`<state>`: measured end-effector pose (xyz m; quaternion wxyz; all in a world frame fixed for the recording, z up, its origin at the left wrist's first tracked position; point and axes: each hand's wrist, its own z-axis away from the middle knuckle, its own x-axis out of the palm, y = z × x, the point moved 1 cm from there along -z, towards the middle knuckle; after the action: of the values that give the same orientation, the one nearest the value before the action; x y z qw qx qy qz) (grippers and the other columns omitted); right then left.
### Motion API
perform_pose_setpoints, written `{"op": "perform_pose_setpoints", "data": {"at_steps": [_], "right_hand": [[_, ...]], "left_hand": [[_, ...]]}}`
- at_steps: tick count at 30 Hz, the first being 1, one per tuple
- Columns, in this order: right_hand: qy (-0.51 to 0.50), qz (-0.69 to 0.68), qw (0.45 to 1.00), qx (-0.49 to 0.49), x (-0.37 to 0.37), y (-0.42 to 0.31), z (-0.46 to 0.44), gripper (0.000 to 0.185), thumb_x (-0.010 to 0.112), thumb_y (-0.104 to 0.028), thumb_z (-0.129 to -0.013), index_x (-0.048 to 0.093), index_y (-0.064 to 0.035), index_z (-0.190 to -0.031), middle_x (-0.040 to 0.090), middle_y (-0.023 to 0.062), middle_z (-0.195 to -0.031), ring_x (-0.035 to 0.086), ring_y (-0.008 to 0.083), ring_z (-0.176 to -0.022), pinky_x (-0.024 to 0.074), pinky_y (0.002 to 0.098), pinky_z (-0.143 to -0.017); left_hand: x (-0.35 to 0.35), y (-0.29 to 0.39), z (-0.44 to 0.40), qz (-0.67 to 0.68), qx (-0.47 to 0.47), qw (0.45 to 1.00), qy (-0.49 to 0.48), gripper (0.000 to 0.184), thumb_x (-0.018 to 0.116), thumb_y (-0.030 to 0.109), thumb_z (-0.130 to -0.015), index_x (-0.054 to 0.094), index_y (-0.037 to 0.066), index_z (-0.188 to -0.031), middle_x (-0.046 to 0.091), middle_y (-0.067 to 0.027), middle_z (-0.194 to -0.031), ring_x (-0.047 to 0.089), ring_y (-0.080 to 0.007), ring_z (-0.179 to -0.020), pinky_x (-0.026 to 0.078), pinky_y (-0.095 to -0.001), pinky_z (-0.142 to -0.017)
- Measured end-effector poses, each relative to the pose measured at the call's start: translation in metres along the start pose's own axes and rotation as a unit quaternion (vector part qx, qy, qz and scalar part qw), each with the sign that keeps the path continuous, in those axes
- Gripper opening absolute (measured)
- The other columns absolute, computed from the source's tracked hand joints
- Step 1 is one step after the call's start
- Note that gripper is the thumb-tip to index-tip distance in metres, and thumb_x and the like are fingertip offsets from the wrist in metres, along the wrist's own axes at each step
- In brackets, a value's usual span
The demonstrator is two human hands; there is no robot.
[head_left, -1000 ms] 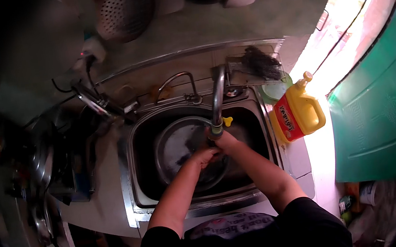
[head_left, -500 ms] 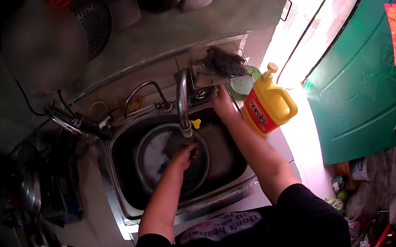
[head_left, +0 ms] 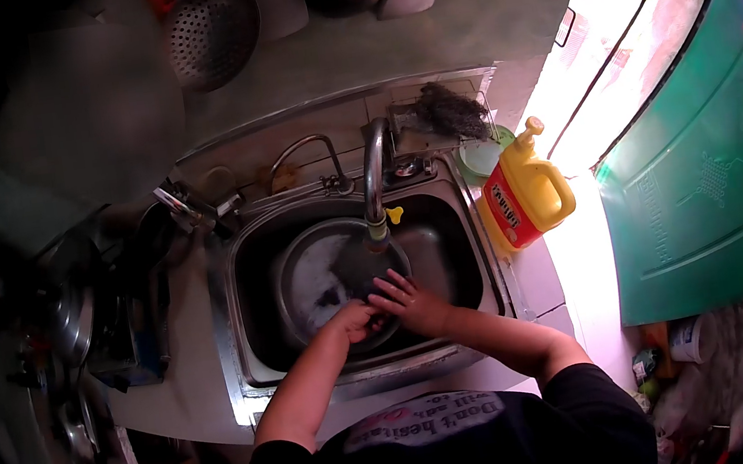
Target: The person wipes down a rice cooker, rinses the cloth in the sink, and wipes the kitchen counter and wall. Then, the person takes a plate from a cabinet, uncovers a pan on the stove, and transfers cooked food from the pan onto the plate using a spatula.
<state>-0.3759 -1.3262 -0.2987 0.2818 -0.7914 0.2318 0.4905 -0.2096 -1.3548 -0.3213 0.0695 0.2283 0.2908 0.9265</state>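
Under the tap [head_left: 376,170], a round metal basin [head_left: 291,294] stands in the sink [head_left: 478,260], with cloudy, foamy water [head_left: 313,272] in it. My left hand [head_left: 355,321] is over the basin's near side with its fingers curled; what they hold, if anything, is hidden in shadow. Close beside it, my right hand [head_left: 411,306] reaches over the basin with fingers stretched and spread, its tips near the left hand's fingers. A yellow tag [head_left: 396,216] sticks out by the tap's mouth.
A yellow jug with a red label [head_left: 526,193] stands on the right counter. Behind the tap, a wire rack [head_left: 411,139] carries a dark scouring pad [head_left: 451,112]. A second thin tap [head_left: 322,144] rises at the back. Pans crowd the left; a skimmer [head_left: 215,39] hangs above.
My right hand has come from the tap's base at the back right down to the basin beside my left hand, its fingers now spread. The whole view has shifted slightly.
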Motion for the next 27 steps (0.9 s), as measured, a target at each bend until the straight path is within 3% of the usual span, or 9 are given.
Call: {"op": "perform_pose_setpoints", "data": {"at_steps": [4,7,10,12,16,20,23,25,27], "right_hand": [[-0.023,-0.078,0.996,-0.036,-0.014,-0.009,-0.023,0.056,0.056,-0.017,-0.069,0.038,-0.0142,-0.123,0.036,0.0153,-0.124,0.042,0.0321,-0.110,0.0437,0.0382,-0.082],[-0.214,-0.079,0.973,0.017,-0.027,-0.017,-0.039,0.047,0.049,-0.018,-0.074,0.041,-0.0114,-0.119,0.044,0.0135,-0.119,0.049,0.0316,-0.104,0.0470,0.0371,-0.074],[-0.276,0.049,0.959,0.046,-0.020,-0.020,-0.050,0.035,0.048,-0.017,-0.076,0.048,-0.0106,-0.110,0.057,0.0141,-0.095,0.058,0.0288,-0.086,0.0489,0.0341,-0.065],[-0.294,-0.041,0.940,0.170,-0.012,-0.019,-0.054,0.027,0.050,-0.015,-0.075,0.054,-0.0054,-0.100,0.060,0.0163,-0.089,0.059,0.0311,-0.082,0.0471,0.0361,-0.072],[-0.314,-0.205,0.892,0.253,-0.004,-0.033,-0.048,0.030,0.051,-0.017,-0.074,0.053,0.0017,-0.098,0.059,0.0209,-0.091,0.057,0.0311,-0.088,0.0446,0.0381,-0.076],[-0.226,-0.351,0.853,0.312,0.024,-0.044,-0.027,0.034,0.053,-0.017,-0.073,0.052,0.0035,-0.100,0.059,0.0194,-0.094,0.056,0.0301,-0.090,0.0421,0.0336,-0.080],[-0.143,-0.475,0.805,0.325,0.029,-0.049,-0.019,0.026,0.054,-0.015,-0.072,0.054,0.0024,-0.091,0.059,0.0126,-0.076,0.057,0.0231,-0.066,0.0450,0.0313,-0.060],[-0.189,-0.640,0.589,0.456,0.014,-0.058,-0.020,0.012,0.055,-0.013,-0.071,0.050,-0.0027,-0.077,0.050,0.0038,-0.061,0.045,0.0130,-0.045,0.0336,0.0266,-0.039],[-0.179,-0.673,0.544,0.468,0.005,-0.066,-0.019,0.010,0.054,-0.012,-0.071,0.047,-0.0057,-0.072,0.044,0.0015,-0.057,0.039,0.0103,-0.041,0.0273,0.0255,-0.036]], "left_hand": [[0.009,-0.005,0.015,0.015,-0.037,0.992,-0.123,0.007,0.058,0.009,-0.074,0.055,0.011,-0.080,0.050,-0.0007,-0.065,0.042,-0.0093,-0.056,0.027,-0.0208,-0.045],[0.013,-0.002,0.027,-0.089,0.042,0.979,-0.179,0.011,0.056,0.008,-0.074,0.056,0.008,-0.085,0.052,-0.0008,-0.069,0.047,-0.0119,-0.059,0.033,-0.0242,-0.048],[0.034,0.006,0.037,-0.278,0.162,0.947,0.007,0.014,0.048,0.011,-0.079,0.056,0.005,-0.089,0.059,-0.0077,-0.074,0.056,-0.0217,-0.065,0.042,-0.0321,-0.054],[0.034,0.006,0.032,-0.622,0.177,0.742,0.177,0.022,0.038,0.014,-0.084,0.056,0.004,-0.092,0.061,-0.0170,-0.080,0.058,-0.0334,-0.075,0.045,-0.0396,-0.065],[0.019,0.001,0.033,-0.624,0.158,0.720,0.260,0.024,0.034,0.018,-0.086,0.053,0.005,-0.090,0.059,-0.0211,-0.078,0.058,-0.0362,-0.072,0.046,-0.0432,-0.061],[0.009,-0.010,0.036,-0.737,0.279,0.565,0.244,0.013,0.041,0.017,-0.081,0.045,0.007,-0.088,0.059,-0.0153,-0.070,0.059,-0.0311,-0.061,0.047,-0.0411,-0.050],[0.006,-0.010,0.040,-0.752,0.367,0.496,0.233,0.013,0.044,0.017,-0.078,0.043,0.008,-0.088,0.057,-0.0117,-0.066,0.059,-0.0282,-0.056,0.047,-0.0384,-0.046],[0.007,-0.009,0.044,-0.754,0.394,0.473,0.228,0.014,0.046,0.016,-0.077,0.043,0.008,-0.088,0.056,-0.0104,-0.065,0.059,-0.0271,-0.056,0.047,-0.0371,-0.046],[0.009,-0.007,0.050,-0.748,0.438,0.452,0.211,0.015,0.047,0.016,-0.075,0.043,0.009,-0.087,0.055,-0.0100,-0.064,0.059,-0.0250,-0.056,0.047,-0.0353,-0.046]]}}
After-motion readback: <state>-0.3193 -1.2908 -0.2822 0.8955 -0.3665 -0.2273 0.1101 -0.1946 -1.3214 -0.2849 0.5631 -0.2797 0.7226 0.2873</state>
